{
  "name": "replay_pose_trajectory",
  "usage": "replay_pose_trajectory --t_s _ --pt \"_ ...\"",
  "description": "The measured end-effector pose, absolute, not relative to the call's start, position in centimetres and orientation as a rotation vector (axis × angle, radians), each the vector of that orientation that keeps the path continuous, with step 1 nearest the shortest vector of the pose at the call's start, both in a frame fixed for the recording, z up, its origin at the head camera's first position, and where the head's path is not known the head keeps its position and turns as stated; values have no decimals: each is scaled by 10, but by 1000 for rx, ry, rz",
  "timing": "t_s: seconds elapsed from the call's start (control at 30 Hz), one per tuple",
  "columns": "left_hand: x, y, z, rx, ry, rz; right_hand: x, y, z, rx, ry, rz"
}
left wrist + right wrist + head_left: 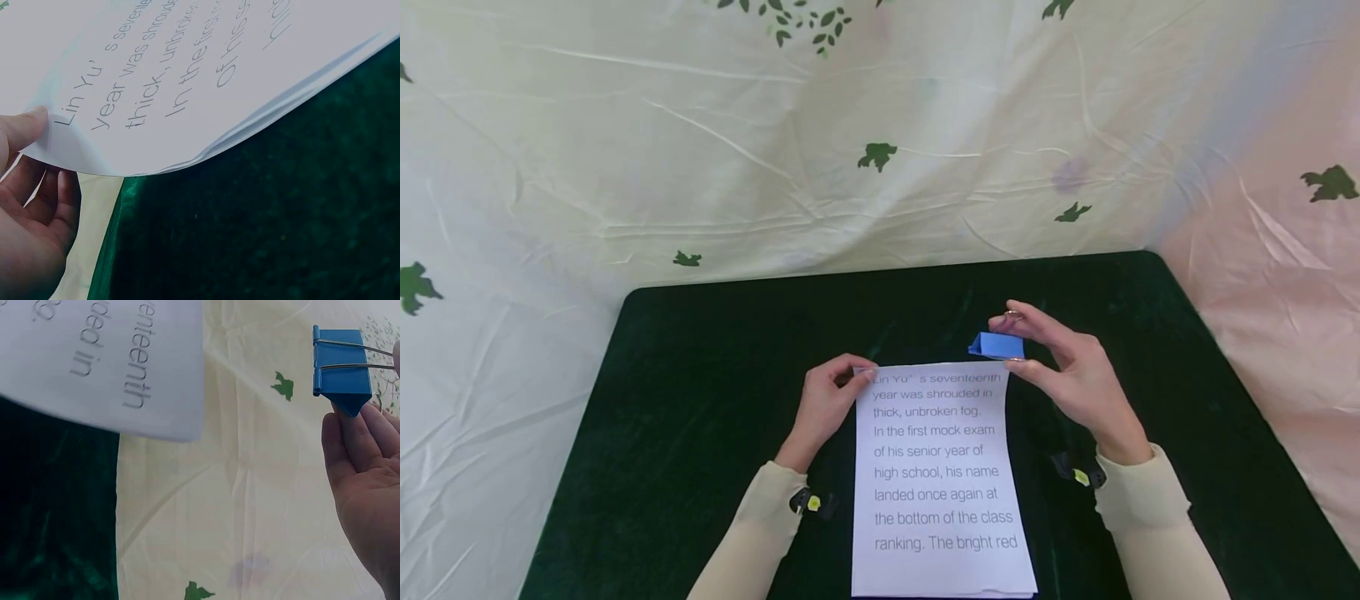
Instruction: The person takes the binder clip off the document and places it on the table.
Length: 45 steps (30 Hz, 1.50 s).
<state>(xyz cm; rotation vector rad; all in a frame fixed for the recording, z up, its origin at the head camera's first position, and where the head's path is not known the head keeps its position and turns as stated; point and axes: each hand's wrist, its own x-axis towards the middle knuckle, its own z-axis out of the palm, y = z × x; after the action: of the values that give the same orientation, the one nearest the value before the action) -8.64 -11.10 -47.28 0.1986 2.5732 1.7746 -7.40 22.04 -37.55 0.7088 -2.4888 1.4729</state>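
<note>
A blue binder clip (1000, 345) with silver wire handles is held in my right hand (1075, 379), thumb on one handle and fingers on the other. In the right wrist view the clip (342, 365) hangs just off the paper's edge. My left hand (829, 400) pinches the top left corner of a stack of printed paper (936, 467), thumb above and fingers beneath. The left wrist view shows the thumb (28, 128) on the top sheet and several layered sheet edges. The stack's upper end is raised and curves.
A dark green velvet-like cloth covers the table (715, 392). Behind and at both sides hangs a pale curtain (775, 167) printed with green birds and leaves. The table's far edge runs beyond both hands.
</note>
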Motion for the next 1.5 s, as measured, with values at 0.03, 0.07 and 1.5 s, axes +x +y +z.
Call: replay_pose_trajectory --t_s 0.03,0.07,1.5 --pt "-86 -111 -473 195 2572 1774 -73 222 -376 698 -2496 1469" --pt "-86 -111 -473 191 2571 1774 -72 225 -377 688 -2504 1460" --pt "-84 -108 -474 172 2575 1766 -69 286 -413 414 -2865 1489"
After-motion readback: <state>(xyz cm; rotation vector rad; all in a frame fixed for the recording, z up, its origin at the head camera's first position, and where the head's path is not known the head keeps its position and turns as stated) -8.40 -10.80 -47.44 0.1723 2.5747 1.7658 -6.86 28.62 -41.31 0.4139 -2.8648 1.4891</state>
